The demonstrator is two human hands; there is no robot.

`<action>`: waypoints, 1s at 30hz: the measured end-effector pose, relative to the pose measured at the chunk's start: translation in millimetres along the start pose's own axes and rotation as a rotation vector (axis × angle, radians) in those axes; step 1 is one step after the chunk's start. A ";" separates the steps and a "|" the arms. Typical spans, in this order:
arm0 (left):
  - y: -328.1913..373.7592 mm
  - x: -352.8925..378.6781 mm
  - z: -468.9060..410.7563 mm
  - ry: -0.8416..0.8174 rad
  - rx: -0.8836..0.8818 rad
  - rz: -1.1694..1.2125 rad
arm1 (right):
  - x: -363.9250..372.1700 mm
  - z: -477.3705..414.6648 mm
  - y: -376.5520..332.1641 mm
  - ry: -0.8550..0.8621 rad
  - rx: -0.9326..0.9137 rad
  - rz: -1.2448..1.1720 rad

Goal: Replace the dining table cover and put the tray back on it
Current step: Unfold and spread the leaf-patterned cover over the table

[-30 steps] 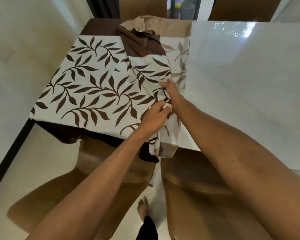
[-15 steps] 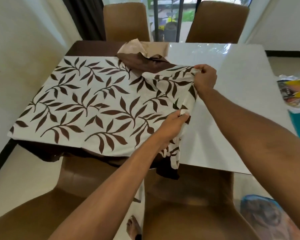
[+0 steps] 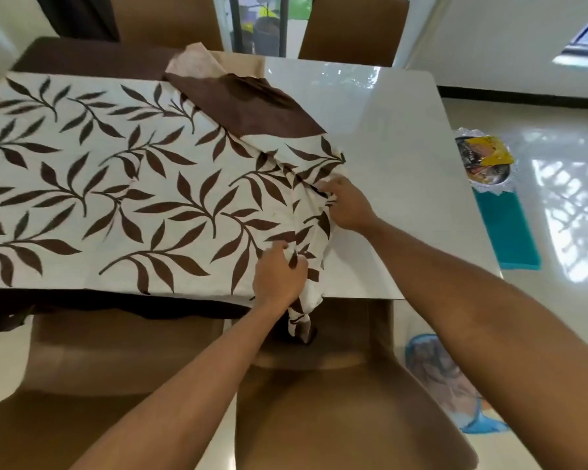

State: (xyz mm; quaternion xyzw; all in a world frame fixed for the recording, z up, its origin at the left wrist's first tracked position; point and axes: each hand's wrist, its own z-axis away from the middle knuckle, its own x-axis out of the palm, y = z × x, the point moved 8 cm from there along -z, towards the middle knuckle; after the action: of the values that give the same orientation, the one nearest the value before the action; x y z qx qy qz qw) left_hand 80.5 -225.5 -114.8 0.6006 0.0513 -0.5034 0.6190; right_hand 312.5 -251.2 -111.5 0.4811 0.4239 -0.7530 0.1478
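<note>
Nearest the camera, two brown chairs point(image 3: 336, 418) stand tucked against the near edge of the table point(image 3: 387, 147), and both bare forearms reach out over them.

The left hand point(image 3: 279, 276) sits right at that near edge. Its fingers are curled round a bunched fold of the cover point(image 3: 116, 198), and a narrow tail of the cloth hangs down off the edge just below it, over the gap between the chairs. A little farther in and to the right, the right hand point(image 3: 348, 206) grips the same gathered ridge, with its fingertips tucked into the folds. The two hands are close together along that ridge.

The cover is cream with brown leaves. It lies flat over the left part of the table, to the left of both hands, and the right part of the glossy white top is bare. Beyond the hands, a plain brown border of the cloth is turned back on itself in a heap.

The tray point(image 3: 486, 161), lace-edged and holding a yellow packet, lies past the table's right edge at the end of a teal mat point(image 3: 510, 232), well apart from both hands.

Two more chairs point(image 3: 353, 28) stand at the far side.
</note>
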 end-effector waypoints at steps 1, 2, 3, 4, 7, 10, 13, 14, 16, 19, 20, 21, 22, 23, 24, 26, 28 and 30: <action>1.2 -0.9 -0.2 0.049 0.032 -0.001 | -5.4 10.4 -1.3 0.048 -0.007 -0.005; 4.1 -2.5 -0.9 0.079 0.076 -0.009 | -11.3 18.9 -5.5 0.105 -0.023 -0.001; 11.4 -0.2 -0.6 0.092 0.136 -0.026 | -18.2 24.7 -2.0 0.157 -0.017 0.002; 18.8 2.6 0.9 0.102 0.194 -0.062 | -23.8 30.5 1.0 0.190 -0.016 0.010; 33.1 19.2 5.0 0.064 0.267 -0.136 | -26.6 38.5 16.9 0.079 0.026 0.109; 39.5 43.8 9.4 0.006 0.254 -0.174 | -15.0 43.1 34.8 -0.063 -0.006 0.274; 44.5 66.8 6.4 0.000 0.169 -0.255 | -8.1 38.2 30.2 -0.053 -0.196 0.349; 45.0 70.1 5.7 0.010 0.136 -0.277 | -8.8 34.9 25.6 -0.027 -0.258 0.369; 43.2 77.1 3.5 0.049 0.069 -0.305 | -4.9 26.9 15.4 0.018 -0.420 0.408; 47.2 86.5 2.8 0.145 0.013 -0.300 | 7.7 30.4 8.8 0.022 -0.645 0.390; 40.3 81.6 -1.5 0.164 -0.005 -0.228 | 13.5 34.8 2.5 0.042 -0.673 0.351; 38.7 82.1 -1.5 0.200 -0.043 -0.150 | 10.1 38.3 4.1 0.074 -0.683 0.267; 37.7 78.9 0.1 0.258 -0.076 -0.078 | 0.3 38.1 6.4 0.116 -0.668 0.170; 41.7 73.6 7.0 0.339 -0.106 -0.035 | -10.2 37.0 11.1 0.141 -0.675 0.088; 45.2 67.0 13.8 0.418 -0.120 0.006 | -20.2 35.9 11.6 0.172 -0.700 0.051; 54.0 55.8 26.3 0.539 -0.115 0.135 | -33.9 34.3 3.7 0.125 -0.761 -0.001; 69.2 52.0 36.9 0.616 -0.121 0.296 | -47.8 34.5 -5.6 -0.004 -0.812 -0.024; 78.6 48.8 41.1 0.670 -0.169 0.438 | -53.1 37.8 -17.0 -0.120 -0.890 0.060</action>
State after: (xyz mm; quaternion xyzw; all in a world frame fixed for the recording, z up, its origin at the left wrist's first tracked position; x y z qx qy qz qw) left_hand 135.9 -303.5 -81.8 0.6752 0.1619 -0.1303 0.7078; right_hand 305.3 -280.3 -51.2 0.3380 0.6832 -0.5193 0.3865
